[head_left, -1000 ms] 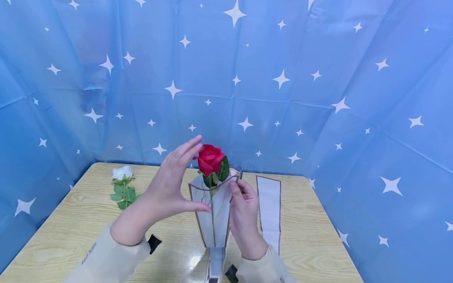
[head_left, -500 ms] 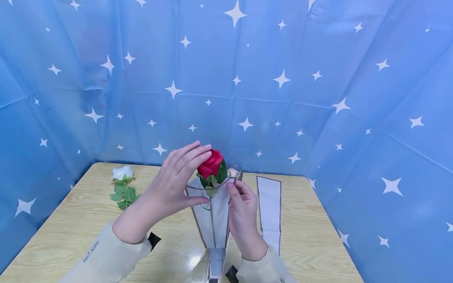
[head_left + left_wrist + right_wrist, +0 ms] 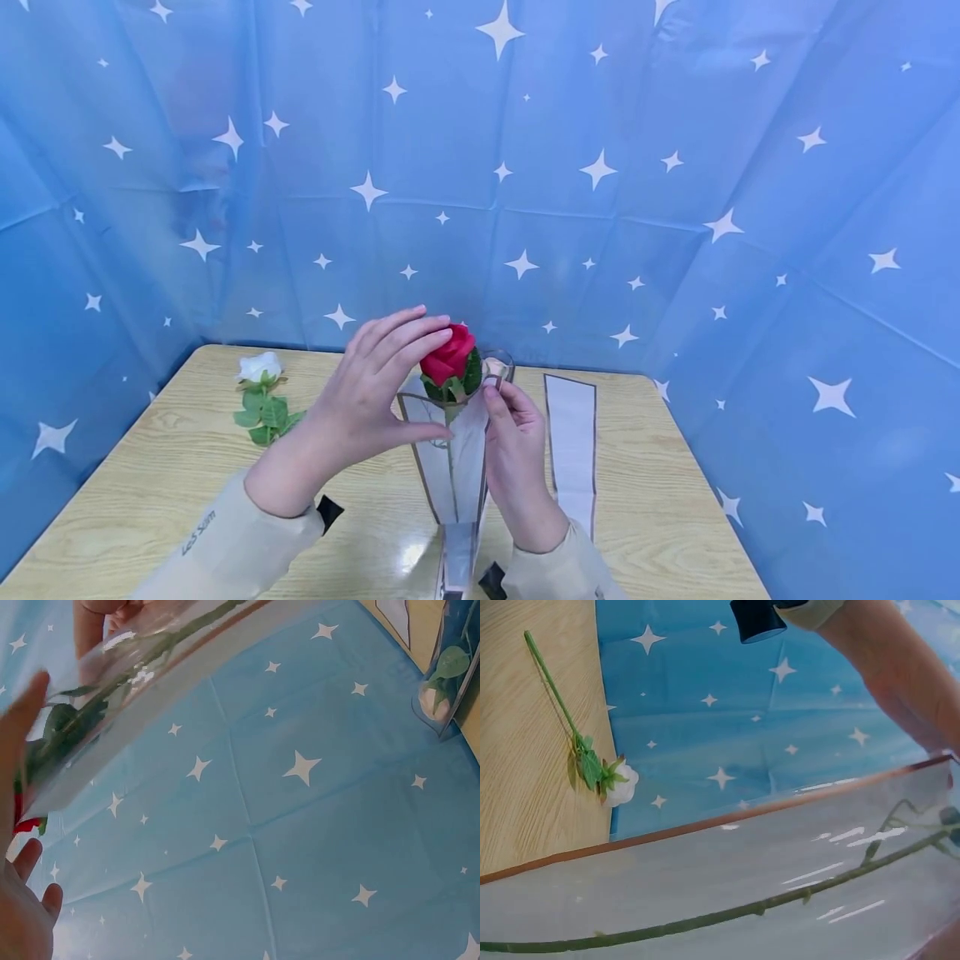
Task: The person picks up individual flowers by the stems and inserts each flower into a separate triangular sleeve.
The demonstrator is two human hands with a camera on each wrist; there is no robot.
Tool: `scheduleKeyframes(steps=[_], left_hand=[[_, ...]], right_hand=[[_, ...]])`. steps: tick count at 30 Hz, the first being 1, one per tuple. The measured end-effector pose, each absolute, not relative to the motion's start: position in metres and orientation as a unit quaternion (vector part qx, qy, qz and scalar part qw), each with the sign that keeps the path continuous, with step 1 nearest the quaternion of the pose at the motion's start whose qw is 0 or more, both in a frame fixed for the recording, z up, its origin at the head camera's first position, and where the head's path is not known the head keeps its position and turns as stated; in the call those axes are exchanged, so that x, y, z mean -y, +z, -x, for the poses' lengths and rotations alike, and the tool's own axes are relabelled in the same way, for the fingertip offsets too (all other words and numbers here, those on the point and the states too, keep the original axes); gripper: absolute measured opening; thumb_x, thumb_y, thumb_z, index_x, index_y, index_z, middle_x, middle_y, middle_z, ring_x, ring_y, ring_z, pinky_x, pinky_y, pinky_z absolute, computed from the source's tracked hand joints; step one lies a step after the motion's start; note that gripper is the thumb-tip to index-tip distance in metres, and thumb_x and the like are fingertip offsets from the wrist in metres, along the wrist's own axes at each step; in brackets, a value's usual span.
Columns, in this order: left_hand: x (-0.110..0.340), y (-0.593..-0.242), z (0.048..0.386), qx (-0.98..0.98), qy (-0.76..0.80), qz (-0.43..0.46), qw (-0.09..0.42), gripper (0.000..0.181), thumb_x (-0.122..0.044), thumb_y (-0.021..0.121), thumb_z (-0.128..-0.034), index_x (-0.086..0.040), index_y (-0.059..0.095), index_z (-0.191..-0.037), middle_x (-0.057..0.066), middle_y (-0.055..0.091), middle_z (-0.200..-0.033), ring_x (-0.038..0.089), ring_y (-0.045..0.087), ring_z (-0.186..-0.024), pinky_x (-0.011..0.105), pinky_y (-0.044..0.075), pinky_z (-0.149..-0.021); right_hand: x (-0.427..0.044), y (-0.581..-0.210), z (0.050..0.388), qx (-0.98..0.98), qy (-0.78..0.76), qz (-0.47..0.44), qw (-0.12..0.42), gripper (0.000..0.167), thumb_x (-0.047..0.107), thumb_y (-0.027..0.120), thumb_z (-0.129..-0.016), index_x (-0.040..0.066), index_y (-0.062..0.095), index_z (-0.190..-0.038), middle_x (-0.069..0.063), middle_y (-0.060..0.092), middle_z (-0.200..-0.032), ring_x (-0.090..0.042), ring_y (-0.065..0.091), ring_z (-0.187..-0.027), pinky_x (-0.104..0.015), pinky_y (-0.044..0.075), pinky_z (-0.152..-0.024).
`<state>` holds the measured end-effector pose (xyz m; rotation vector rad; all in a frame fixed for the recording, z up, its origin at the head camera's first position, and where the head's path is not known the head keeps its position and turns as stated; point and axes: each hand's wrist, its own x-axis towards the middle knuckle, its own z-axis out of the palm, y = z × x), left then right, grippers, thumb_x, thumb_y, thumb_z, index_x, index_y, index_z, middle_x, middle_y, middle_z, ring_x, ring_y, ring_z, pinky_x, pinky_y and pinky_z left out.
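A red rose (image 3: 448, 354) stands upright in a clear, brown-edged flower sleeve (image 3: 431, 454), its bloom above the rim. My left hand (image 3: 367, 379) is spread beside it, fingertips at the bloom and thumb across the sleeve's front. Those fingers are extended rather than curled round the flower. My right hand (image 3: 517, 442) pinches the sleeve's upper right edge between thumb and finger. Through the plastic in the right wrist view runs the green stem (image 3: 705, 922). In the left wrist view the leaves (image 3: 67, 724) sit inside the sleeve, with little of the red bloom showing.
A white rose (image 3: 260, 367) with green leaves lies on the wooden table (image 3: 637, 533) at the left. Behind my right hand a pale rose (image 3: 497, 364) shows in another clear sleeve. A flat brown-edged sleeve (image 3: 573, 442) lies to the right. Starry blue cloth (image 3: 480, 167) hangs behind.
My left hand has moved right and slightly down onto the red bloom, and the rose sits a little lower in the sleeve. My right hand keeps its pinch on the edge.
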<state>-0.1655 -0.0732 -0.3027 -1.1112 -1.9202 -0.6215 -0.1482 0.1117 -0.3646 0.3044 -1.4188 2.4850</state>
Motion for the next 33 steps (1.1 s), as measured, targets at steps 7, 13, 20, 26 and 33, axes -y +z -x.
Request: scheduleKeyframes(steps=[7, 13, 20, 26, 33], left_hand=[[0.068, -0.310, 0.166, 0.763, -0.242, 0.444, 0.403, 0.107, -0.047, 0.091, -0.0501, -0.005, 0.043, -0.136, 0.007, 0.043, -0.143, 0.029, 0.036, -0.133, 0.046, 0.033, -0.105], [0.066, -0.314, 0.169, 0.746, -0.231, 0.443, 0.441, 0.095, -0.036, 0.092, -0.0535, -0.005, 0.048, -0.132, 0.008, 0.049, -0.138, 0.029, 0.041, -0.129, 0.045, 0.036, -0.102], [0.066, -0.314, 0.170, 0.733, -0.239, 0.442, 0.458, 0.083, -0.030, 0.090, -0.0576, -0.005, 0.053, -0.128, 0.009, 0.054, -0.132, 0.030, 0.045, -0.126, 0.045, 0.037, -0.100], [0.066, -0.313, 0.170, 0.727, -0.248, 0.440, 0.466, 0.076, -0.027, 0.089, -0.0598, -0.006, 0.056, -0.125, 0.008, 0.057, -0.129, 0.029, 0.047, -0.123, 0.044, 0.038, -0.098], [0.066, -0.311, 0.169, 0.723, -0.259, 0.443, 0.462, 0.078, -0.030, 0.090, -0.0584, -0.006, 0.057, -0.125, 0.008, 0.058, -0.129, 0.029, 0.048, -0.123, 0.045, 0.038, -0.097]], right_hand=[[-0.110, -0.361, 0.147, 0.481, 0.858, -0.114, 0.142, 0.025, 0.001, 0.053, -0.095, 0.017, 0.072, -0.096, 0.005, 0.067, -0.096, -0.010, 0.056, -0.099, -0.020, 0.048, -0.088], [-0.109, -0.360, 0.147, 0.467, 0.863, -0.124, 0.147, 0.026, -0.001, 0.053, -0.094, 0.016, 0.072, -0.096, 0.005, 0.067, -0.097, -0.010, 0.055, -0.100, -0.019, 0.048, -0.088], [-0.108, -0.358, 0.149, 0.464, 0.864, -0.131, 0.147, 0.028, -0.003, 0.052, -0.094, 0.017, 0.072, -0.094, 0.004, 0.067, -0.097, -0.010, 0.056, -0.101, -0.019, 0.048, -0.090], [-0.108, -0.354, 0.149, 0.476, 0.858, -0.136, 0.136, 0.030, -0.002, 0.051, -0.094, 0.019, 0.072, -0.093, 0.006, 0.066, -0.096, -0.008, 0.056, -0.099, -0.019, 0.047, -0.091], [-0.110, -0.351, 0.148, 0.493, 0.850, -0.143, 0.120, 0.028, 0.000, 0.052, -0.095, 0.020, 0.071, -0.094, 0.005, 0.065, -0.102, -0.010, 0.054, -0.105, -0.020, 0.046, -0.096]])
